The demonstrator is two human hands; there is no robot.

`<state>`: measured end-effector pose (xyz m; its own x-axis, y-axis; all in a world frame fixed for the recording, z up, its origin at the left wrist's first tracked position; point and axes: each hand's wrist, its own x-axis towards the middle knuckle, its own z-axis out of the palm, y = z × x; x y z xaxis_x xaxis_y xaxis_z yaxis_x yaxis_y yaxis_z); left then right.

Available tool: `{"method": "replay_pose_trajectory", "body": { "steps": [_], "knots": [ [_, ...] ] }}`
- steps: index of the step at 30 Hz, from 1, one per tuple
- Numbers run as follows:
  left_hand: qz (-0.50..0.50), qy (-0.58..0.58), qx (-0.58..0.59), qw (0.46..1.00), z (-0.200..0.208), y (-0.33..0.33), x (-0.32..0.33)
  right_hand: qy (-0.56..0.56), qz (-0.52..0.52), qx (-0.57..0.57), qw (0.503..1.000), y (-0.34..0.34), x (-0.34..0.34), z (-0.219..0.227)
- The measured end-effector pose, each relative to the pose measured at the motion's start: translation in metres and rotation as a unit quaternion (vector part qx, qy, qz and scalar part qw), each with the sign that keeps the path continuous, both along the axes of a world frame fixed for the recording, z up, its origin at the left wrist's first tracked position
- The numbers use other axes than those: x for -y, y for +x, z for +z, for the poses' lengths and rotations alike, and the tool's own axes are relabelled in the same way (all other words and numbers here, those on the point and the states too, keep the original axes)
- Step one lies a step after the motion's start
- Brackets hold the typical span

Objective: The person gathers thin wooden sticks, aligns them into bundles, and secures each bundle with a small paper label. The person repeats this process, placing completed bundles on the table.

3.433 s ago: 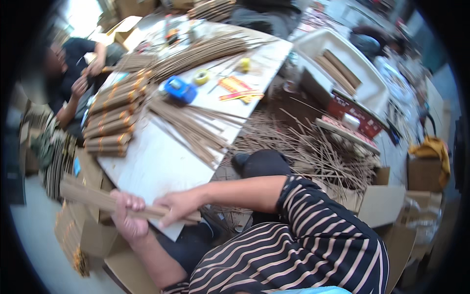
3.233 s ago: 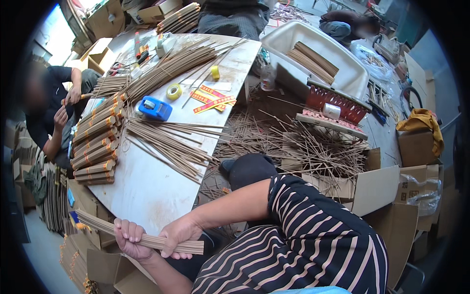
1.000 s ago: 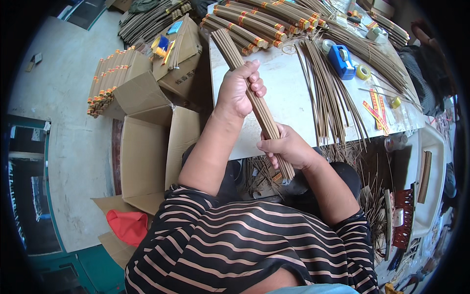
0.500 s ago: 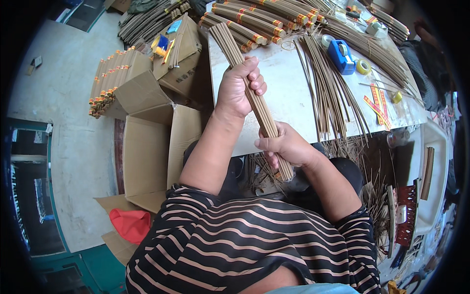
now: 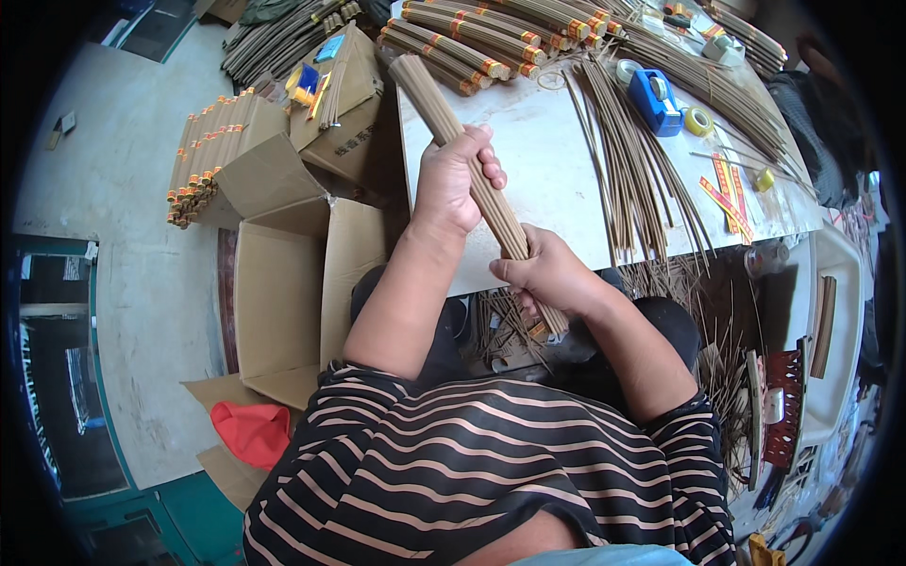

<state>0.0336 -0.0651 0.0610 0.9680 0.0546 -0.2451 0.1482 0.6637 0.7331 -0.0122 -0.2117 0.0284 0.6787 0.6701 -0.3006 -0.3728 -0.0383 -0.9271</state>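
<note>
The left of two fisheye cameras worn side by side on the head looks steeply down from just above the striped shirt [image 5: 486, 443], which fills the lower middle of the frame. It faces past the left hand [image 5: 451, 179] and right hand [image 5: 552, 272], close by near the centre, toward the counter [image 5: 562, 179] at upper right.

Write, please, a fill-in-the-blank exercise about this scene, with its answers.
On the bundle of thin brown sticks, the left hand appears ____ in the picture than the right hand.
On the flat white table, the plastic tape dispenser is ____ in colour.
The large open brown cardboard box stands on the person's ____ side.
Missing words: higher; blue; left.
</note>
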Motion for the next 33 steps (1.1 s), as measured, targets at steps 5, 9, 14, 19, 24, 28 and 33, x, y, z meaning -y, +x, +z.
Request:
{"method": "replay_pose_trajectory", "body": {
  "steps": [5, 9, 14, 19, 24, 28, 33],
  "knots": [
    [-0.002, -0.012, 0.011, 1.000, 0.000, -0.003, 0.000, 0.003, 0.012, -0.028, 1.000, -0.001, 0.001, 0.001],
    [-0.108, -0.121, 0.088, 0.983, -0.005, 0.001, -0.009, 0.098, 0.064, -0.124, 0.985, 0.002, 0.005, 0.002],
    [0.031, 0.050, -0.002, 0.998, 0.000, -0.005, 0.010, -0.068, -0.045, 0.107, 0.991, -0.001, -0.003, -0.010],
    [-0.019, -0.018, 0.030, 0.999, 0.000, -0.003, 0.004, 0.003, 0.017, -0.023, 1.000, 0.001, 0.007, 0.004],
    [-0.058, -0.043, 0.038, 0.997, -0.009, -0.002, 0.000, -0.009, 0.000, -0.014, 1.000, 0.000, 0.004, 0.004],
    [-0.046, 0.000, 0.007, 0.999, -0.014, -0.022, 0.018, -0.031, 0.006, 0.022, 0.999, 0.004, 0.005, 0.000],
    [-0.009, 0.019, 0.009, 1.000, -0.011, -0.017, 0.007, 0.012, -0.071, 0.130, 0.989, 0.008, 0.008, -0.008]
  ]
}}
